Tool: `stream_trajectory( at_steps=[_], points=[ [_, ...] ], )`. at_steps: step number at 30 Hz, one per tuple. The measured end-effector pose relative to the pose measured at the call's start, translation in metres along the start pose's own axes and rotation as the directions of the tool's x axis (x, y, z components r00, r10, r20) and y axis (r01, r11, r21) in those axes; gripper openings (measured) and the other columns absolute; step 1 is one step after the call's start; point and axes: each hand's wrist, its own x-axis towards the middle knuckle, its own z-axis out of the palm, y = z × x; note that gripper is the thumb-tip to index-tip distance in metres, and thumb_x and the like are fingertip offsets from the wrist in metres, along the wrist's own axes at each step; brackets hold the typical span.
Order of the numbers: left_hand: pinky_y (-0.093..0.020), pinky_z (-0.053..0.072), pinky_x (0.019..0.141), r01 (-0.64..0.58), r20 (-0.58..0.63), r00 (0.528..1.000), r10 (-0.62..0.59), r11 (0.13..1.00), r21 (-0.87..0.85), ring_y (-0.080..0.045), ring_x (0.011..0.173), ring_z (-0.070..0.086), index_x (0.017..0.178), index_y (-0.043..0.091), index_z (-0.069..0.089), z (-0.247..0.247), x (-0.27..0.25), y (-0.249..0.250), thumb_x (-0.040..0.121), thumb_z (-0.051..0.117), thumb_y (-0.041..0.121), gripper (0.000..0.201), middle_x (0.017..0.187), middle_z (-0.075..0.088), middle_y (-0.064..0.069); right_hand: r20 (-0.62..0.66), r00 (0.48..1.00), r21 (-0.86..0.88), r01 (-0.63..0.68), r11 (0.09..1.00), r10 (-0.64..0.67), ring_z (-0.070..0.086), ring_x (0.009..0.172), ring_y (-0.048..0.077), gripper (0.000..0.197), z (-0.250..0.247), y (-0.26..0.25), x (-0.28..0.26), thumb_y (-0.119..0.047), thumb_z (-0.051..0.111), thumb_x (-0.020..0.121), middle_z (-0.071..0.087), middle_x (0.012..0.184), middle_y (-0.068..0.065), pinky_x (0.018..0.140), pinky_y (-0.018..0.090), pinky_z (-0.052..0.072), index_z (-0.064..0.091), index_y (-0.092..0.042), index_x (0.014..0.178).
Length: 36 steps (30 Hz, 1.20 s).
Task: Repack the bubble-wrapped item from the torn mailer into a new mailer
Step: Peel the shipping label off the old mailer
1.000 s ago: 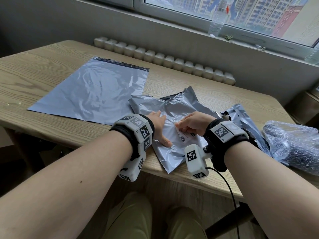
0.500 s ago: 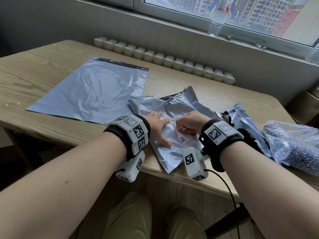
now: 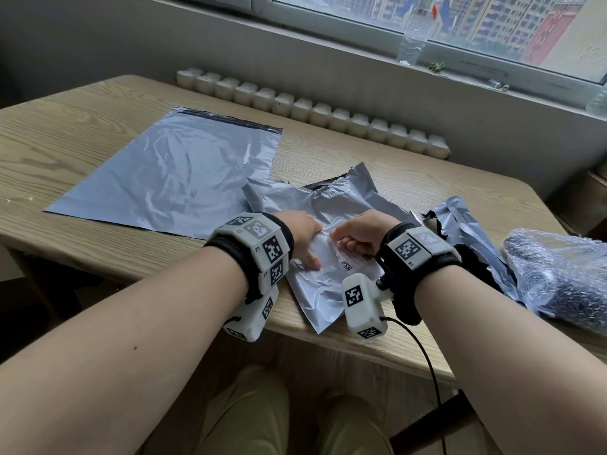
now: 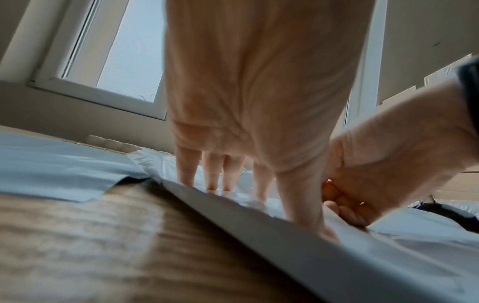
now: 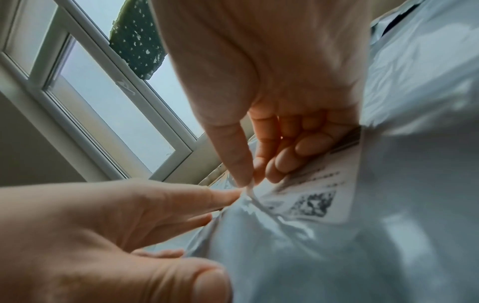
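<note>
A crumpled grey mailer [image 3: 331, 205] with a white shipping label [image 3: 348, 263] lies at the table's near edge. My left hand [image 3: 305, 238] presses flat on it with straight fingers [image 4: 212, 174], just left of the label. My right hand [image 3: 356, 236] has curled fingers, and its thumb and forefinger pinch the label's [image 5: 318, 196] left corner [image 5: 248, 181], which is lifted a little off the plastic. The new grey mailer [image 3: 170, 172] lies flat at the left. The bubble-wrapped item [image 3: 561, 280] rests at the far right, apart from both hands.
A torn strip of grey and black mailer plastic [image 3: 466, 224] lies between the labelled mailer and the bubble wrap. A row of white foam blocks [image 3: 312, 110] lines the table's far edge below the window sill, where a clear bottle [image 3: 412, 37] stands.
Both hands have drawn slightly toward me and closer together on the labelled mailer. My right hand's fingers have tightened on the label's corner, and the left hand stays flat.
</note>
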Motion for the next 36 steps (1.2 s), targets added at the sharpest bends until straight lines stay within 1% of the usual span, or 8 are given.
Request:
stream_trajectory(
  at_steps=[3, 8, 10, 20, 23, 27, 31, 36],
  points=[
    [-0.037, 0.038, 0.106, 0.004, 0.026, 1.0, -0.004, 1.0, 0.0, -0.027, 0.128, 0.045, 0.143, 0.016, 0.037, 0.0, 0.0, -0.001, 0.081, 0.065, 0.052, 0.077, 0.142, 0.043, -0.009, -0.024, 1.0, 0.078, 0.005, 0.997, -0.003, 0.033, 0.026, 0.006, 0.027, -0.001, 0.002, 0.0, -0.003, 0.063, 0.085, 0.041, 0.055, 0.004, 0.032, 0.013, 0.027, 0.049, -0.007, 0.062],
    [-0.04, 0.028, 0.115, 0.021, 0.057, 0.998, -0.022, 1.0, 0.022, -0.03, 0.141, 0.03, 0.152, 0.019, 0.014, 0.0, 0.001, 0.0, 0.083, 0.061, 0.054, 0.091, 0.157, 0.017, -0.013, -0.037, 0.999, 0.1, -0.009, 0.995, 0.013, 0.032, 0.029, 0.007, 0.026, -0.002, 0.004, 0.0, -0.005, 0.064, 0.086, 0.04, 0.057, 0.004, 0.031, 0.012, 0.027, 0.049, -0.008, 0.064],
    [-0.042, 0.026, 0.116, 0.03, 0.075, 0.997, -0.032, 0.999, 0.031, -0.031, 0.143, 0.026, 0.153, 0.02, 0.01, -0.001, 0.0, 0.0, 0.083, 0.06, 0.055, 0.092, 0.159, 0.011, -0.014, -0.035, 0.999, 0.107, -0.015, 0.994, 0.018, 0.032, 0.032, 0.007, 0.026, -0.002, 0.004, -0.001, -0.006, 0.064, 0.086, 0.039, 0.057, 0.003, 0.032, 0.013, 0.027, 0.049, -0.008, 0.065],
    [-0.042, 0.023, 0.117, 0.041, 0.101, 0.994, -0.044, 0.999, 0.036, -0.031, 0.145, 0.022, 0.153, 0.022, 0.007, -0.003, -0.002, 0.002, 0.084, 0.059, 0.054, 0.092, 0.16, 0.005, -0.014, -0.072, 0.997, 0.117, 0.017, 0.993, -0.009, 0.036, 0.045, 0.012, 0.026, -0.002, 0.007, -0.004, -0.006, 0.064, 0.086, 0.045, 0.058, 0.005, 0.043, 0.016, 0.031, 0.05, -0.006, 0.064],
    [-0.043, 0.023, 0.117, 0.04, 0.108, 0.993, -0.044, 0.999, 0.035, -0.031, 0.145, 0.021, 0.153, 0.022, 0.007, -0.003, -0.003, 0.003, 0.084, 0.059, 0.054, 0.092, 0.16, 0.003, -0.013, -0.096, 0.995, 0.159, 0.033, 0.987, -0.018, 0.037, 0.042, 0.01, 0.028, -0.002, 0.009, -0.005, -0.005, 0.063, 0.086, 0.046, 0.054, 0.005, 0.043, 0.017, 0.033, 0.05, -0.006, 0.062],
    [-0.043, 0.022, 0.118, 0.042, 0.099, 0.994, -0.043, 0.999, 0.01, -0.03, 0.146, 0.018, 0.153, 0.023, 0.006, -0.001, -0.003, 0.001, 0.08, 0.06, 0.06, 0.098, 0.16, 0.002, -0.014, -0.106, 0.994, 0.197, 0.045, 0.979, -0.024, 0.037, 0.036, 0.009, 0.031, -0.002, 0.01, -0.006, -0.003, 0.063, 0.086, 0.046, 0.041, 0.002, 0.044, 0.019, 0.032, 0.049, -0.005, 0.059],
    [-0.048, 0.01, 0.12, 0.081, 0.097, 0.992, -0.075, 0.995, -0.062, -0.03, 0.148, -0.004, 0.153, 0.024, -0.001, 0.011, -0.003, 0.004, 0.069, 0.055, 0.077, 0.114, 0.16, -0.009, -0.013, -0.141, 0.989, 0.082, 0.05, 0.995, -0.038, 0.041, 0.043, 0.015, 0.031, 0.0, 0.01, -0.007, -0.009, 0.065, 0.086, 0.05, 0.053, 0.007, 0.045, 0.022, 0.036, 0.052, -0.004, 0.058],
    [-0.051, 0.01, 0.119, 0.105, 0.126, 0.986, -0.105, 0.994, 0.003, -0.031, 0.148, -0.008, 0.152, 0.024, -0.008, 0.011, 0.0, 0.006, 0.063, 0.061, 0.077, 0.124, 0.159, -0.013, -0.013, -0.212, 0.976, -0.116, 0.024, 0.993, -0.049, 0.044, 0.046, 0.017, 0.026, -0.003, 0.013, -0.009, -0.02, 0.071, 0.081, 0.051, 0.059, 0.006, 0.046, 0.023, 0.036, 0.053, -0.006, 0.068]
  ],
)
